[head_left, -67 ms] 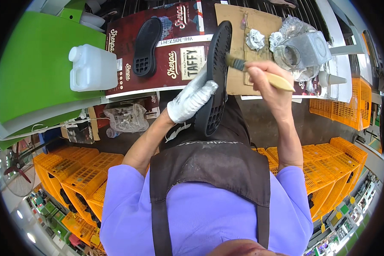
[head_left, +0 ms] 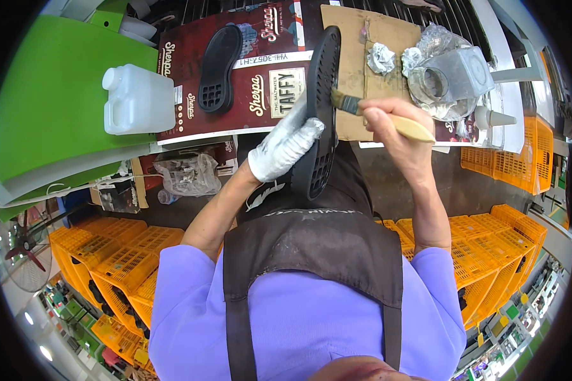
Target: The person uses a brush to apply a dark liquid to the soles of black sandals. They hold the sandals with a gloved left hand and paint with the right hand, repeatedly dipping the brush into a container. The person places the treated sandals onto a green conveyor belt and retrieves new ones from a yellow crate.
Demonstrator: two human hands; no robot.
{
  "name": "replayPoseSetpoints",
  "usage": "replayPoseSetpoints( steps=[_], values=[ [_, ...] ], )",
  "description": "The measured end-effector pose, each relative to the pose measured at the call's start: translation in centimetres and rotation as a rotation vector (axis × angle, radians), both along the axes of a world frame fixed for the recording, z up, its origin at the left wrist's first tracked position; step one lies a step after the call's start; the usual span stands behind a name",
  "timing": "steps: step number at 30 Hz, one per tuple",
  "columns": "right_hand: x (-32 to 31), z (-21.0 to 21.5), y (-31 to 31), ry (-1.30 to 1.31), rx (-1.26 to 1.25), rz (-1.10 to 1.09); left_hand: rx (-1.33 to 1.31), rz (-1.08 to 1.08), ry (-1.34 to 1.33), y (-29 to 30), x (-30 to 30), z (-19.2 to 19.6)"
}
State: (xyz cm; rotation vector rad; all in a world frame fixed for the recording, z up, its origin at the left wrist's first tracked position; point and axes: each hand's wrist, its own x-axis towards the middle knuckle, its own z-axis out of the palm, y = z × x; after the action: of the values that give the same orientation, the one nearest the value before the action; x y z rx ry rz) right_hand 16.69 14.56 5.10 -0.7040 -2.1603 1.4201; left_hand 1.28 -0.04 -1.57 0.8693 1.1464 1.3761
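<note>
My left hand (head_left: 285, 147), in a white glove, grips a long black shoe sole (head_left: 321, 95) and holds it upright on edge over the bench. In my bare right hand (head_left: 391, 130) is a wooden-handled brush (head_left: 388, 119); its bristles touch the sole's right edge near the top. A second black sole (head_left: 219, 66) lies flat on a dark red printed sheet (head_left: 260, 101) to the left.
A white plastic jug (head_left: 136, 100) stands on a green surface (head_left: 51, 108) at the left. A brown cardboard sheet (head_left: 362, 57) holds crumpled wads and a foil-wrapped metal can (head_left: 451, 79). Orange crates (head_left: 114, 260) stack on both sides below.
</note>
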Motion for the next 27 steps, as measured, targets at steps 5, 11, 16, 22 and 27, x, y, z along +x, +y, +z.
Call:
replayPoseSetpoints(
  steps=[5,11,16,22,27],
  values=[
    [0.2,0.5,-1.1,0.003,0.092,0.084,0.012,0.064,0.091,0.0,-0.3,1.5],
    [0.3,0.9,-1.6,0.008,0.099,0.154,0.041,0.179,0.146,0.1,-0.5,1.2],
    [0.7,1.0,-1.7,0.029,0.179,0.233,0.130,0.266,0.120,0.3,-1.0,1.4],
    [0.9,1.1,-1.5,0.051,0.222,0.292,0.187,0.320,0.063,0.1,-1.5,2.0],
    [0.7,1.9,-1.5,0.009,0.190,0.276,0.202,0.387,0.078,-0.4,-1.8,2.6]
  ],
)
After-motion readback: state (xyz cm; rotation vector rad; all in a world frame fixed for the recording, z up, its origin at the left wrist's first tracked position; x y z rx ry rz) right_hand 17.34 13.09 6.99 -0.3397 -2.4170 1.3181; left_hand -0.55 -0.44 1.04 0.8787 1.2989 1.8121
